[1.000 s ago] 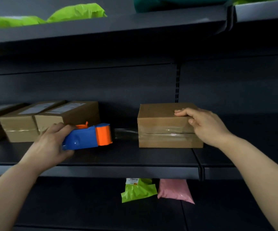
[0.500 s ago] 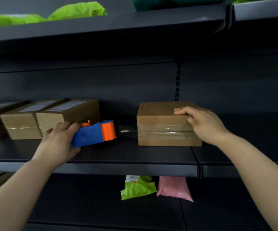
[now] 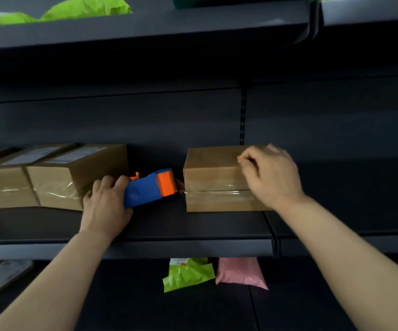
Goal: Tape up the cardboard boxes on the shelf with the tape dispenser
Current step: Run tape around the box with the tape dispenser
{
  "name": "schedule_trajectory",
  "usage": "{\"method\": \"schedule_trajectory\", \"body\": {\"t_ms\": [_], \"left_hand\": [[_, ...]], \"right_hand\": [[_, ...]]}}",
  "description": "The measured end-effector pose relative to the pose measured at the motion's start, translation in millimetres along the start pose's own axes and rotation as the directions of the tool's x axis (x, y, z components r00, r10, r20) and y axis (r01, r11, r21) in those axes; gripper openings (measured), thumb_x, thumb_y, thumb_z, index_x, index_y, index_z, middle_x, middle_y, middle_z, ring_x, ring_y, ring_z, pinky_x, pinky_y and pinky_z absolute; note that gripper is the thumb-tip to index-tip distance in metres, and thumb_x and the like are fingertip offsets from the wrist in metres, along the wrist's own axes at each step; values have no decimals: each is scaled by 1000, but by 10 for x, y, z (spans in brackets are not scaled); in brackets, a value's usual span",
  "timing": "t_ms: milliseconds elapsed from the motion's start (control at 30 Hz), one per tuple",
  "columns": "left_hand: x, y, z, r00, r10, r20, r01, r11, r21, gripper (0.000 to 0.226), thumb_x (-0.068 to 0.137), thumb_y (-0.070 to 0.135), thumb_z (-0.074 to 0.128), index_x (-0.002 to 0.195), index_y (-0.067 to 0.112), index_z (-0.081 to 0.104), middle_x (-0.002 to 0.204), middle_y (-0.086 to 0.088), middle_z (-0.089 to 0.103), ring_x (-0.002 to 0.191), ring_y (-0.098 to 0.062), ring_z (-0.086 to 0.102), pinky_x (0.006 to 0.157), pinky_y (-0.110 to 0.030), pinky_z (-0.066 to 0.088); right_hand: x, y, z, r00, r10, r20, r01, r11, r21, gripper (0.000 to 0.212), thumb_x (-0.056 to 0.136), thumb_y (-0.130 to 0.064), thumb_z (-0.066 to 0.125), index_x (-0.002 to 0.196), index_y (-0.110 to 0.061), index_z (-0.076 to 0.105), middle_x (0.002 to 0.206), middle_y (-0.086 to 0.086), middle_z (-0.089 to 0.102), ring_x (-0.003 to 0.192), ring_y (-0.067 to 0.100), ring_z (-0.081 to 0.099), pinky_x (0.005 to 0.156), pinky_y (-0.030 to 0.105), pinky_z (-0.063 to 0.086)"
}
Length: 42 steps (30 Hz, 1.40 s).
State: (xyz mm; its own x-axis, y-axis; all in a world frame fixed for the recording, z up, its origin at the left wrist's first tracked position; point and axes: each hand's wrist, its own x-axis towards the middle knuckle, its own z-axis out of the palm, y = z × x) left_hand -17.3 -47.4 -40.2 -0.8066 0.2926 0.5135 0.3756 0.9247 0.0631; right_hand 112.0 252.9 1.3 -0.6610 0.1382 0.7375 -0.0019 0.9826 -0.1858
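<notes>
- Just left of the lone cardboard box [image 3: 214, 168], the left hand [image 3: 104, 206] wraps the blue rear of the tape dispenser [image 3: 150, 189]. Its fingers lie over the top and it is closed firmly on the tool.
- On that box's top, toward its right front edge, the right hand [image 3: 272, 177] sits with its fingers curled in. Motion blur hides whether they pinch anything or merely press down.
- The dispenser's long axis runs left to right, slightly tipped up. Its orange head meets the box's left front corner, touching or nearly so, level with the clear tape band [image 3: 217, 193] across the box front.
- The box therefore lies straight to the right of the grip, along the tool's own axis. The left hand drives the tool while the right steadies the box. My judgement is that the strip is being finished or cut at that corner.
- Left of the box, past the dispenser, a taped neighbour box [image 3: 57, 185] stands touching a farther taped box [image 3: 4, 187]. Each shows a shiny band across its front.
- All of them rest on a dark grey metal shelf [image 3: 169, 225], whose deck shows bare in front of the box.
- Behind the box rises a slotted upright [image 3: 242, 115].
- Below the box, on the lower level, lie a green mailer bag [image 3: 186, 275] and a pink mailer bag [image 3: 238, 271].
- Above and to the left of the box, green bags [image 3: 85, 7] sit on the upper shelf.
</notes>
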Motion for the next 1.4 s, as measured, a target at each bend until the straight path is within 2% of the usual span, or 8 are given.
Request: {"method": "schedule_trajectory", "body": {"t_ms": [133,367,533,633,800,967,1200,1400], "left_hand": [[7,-18,74,999,2,-34,-3,999,-41,65,67,14,79,125,16,50,109,-13,49,106,-36,44,82,-55,45],[2,-41,120,997,29,-76,-33,998,-54,64,64,11,80,122,14,53,105,-14,51,99,-37,46,77,-52,47],[-8,-44,121,995,46,-89,-52,997,-64,65,62,11,81,120,13,54,103,-14,51,96,-37,47,74,-51,48],[-4,-50,131,994,56,-91,-63,995,-77,65,61,10,80,121,13,54,102,-13,51,96,-36,47,74,-52,49],[-3,-75,164,993,50,-106,-60,994,-92,63,61,8,79,119,12,55,101,-13,51,96,-36,47,72,-50,49],[-17,-65,148,992,46,-115,-57,994,-94,64,60,9,80,119,13,55,101,-12,51,96,-36,47,72,-50,49],[-1,-91,169,990,49,-130,-63,992,-111,64,60,7,79,119,13,55,102,-13,51,97,-36,47,73,-50,49],[-37,-76,133,971,164,-174,-209,935,-285,58,57,-3,73,110,15,57,100,-6,52,97,-31,50,73,-44,49]], "right_hand": [[9,-91,374,977,-109,-182,32,924,-381,42,96,-50,38,88,-18,66,84,6,60,83,28,53,70,39,33],[56,-27,560,899,-126,-419,-35,934,-356,49,100,-46,32,72,-17,61,75,3,58,75,26,52,72,39,28],[101,-233,491,929,-55,-367,-49,963,-267,44,95,-53,40,77,-19,62,81,0,60,84,23,53,84,41,29],[198,-575,653,937,-140,-320,68,972,-227,41,92,-56,43,93,-22,66,94,-2,64,92,21,56,92,43,30],[202,-669,939,915,-190,-355,102,963,-251,36,90,-53,52,77,-24,68,73,-5,61,75,20,57,78,39,32],[210,-752,822,931,-153,-332,85,974,-210,36,87,-52,52,72,-21,62,71,-5,58,75,20,55,80,41,32],[184,-891,908,961,-50,-271,13,990,-138,12,84,-32,56,81,-21,60,78,-3,54,77,21,51,77,40,31],[54,-451,511,973,-131,-191,146,987,68,30,82,-19,44,94,-16,71,84,0,56,81,19,50,66,30,36]]}}
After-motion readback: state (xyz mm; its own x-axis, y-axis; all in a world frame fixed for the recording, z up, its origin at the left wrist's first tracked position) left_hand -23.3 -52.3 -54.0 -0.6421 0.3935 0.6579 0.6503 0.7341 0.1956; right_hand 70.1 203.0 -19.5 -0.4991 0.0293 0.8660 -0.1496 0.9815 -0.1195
